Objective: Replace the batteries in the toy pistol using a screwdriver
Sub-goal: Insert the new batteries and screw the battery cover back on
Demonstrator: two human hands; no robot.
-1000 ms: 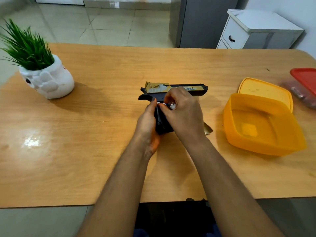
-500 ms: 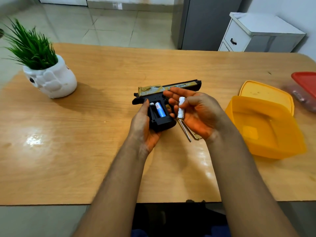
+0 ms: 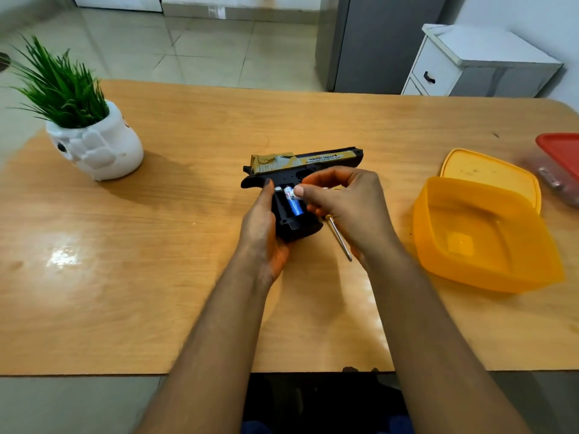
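Note:
The black and gold toy pistol [image 3: 313, 161] lies on its side on the wooden table [image 3: 156, 261], with its grip compartment uncovered. My left hand [image 3: 260, 227] wraps the grip from the left. A blue and white battery [image 3: 295, 207] sits in the compartment, and the white end of another [image 3: 278, 191] shows beside it. My right hand [image 3: 347, 205] pinches the top of the blue battery between thumb and fingers. The screwdriver's metal shaft [image 3: 340, 242] pokes out from under my right hand. Its handle is hidden, so I cannot tell whether it is held.
An open orange container [image 3: 423, 220] stands to the right, its lid [image 3: 488, 170] behind it. A red-lidded box [image 3: 560, 151] sits at the far right edge. A white pot with a green plant [image 3: 97, 148] stands at the back left.
My right hand, which had lifted off with a white battery in its fingers, has come back down onto the compartment. The pistol has stayed in my left hand.

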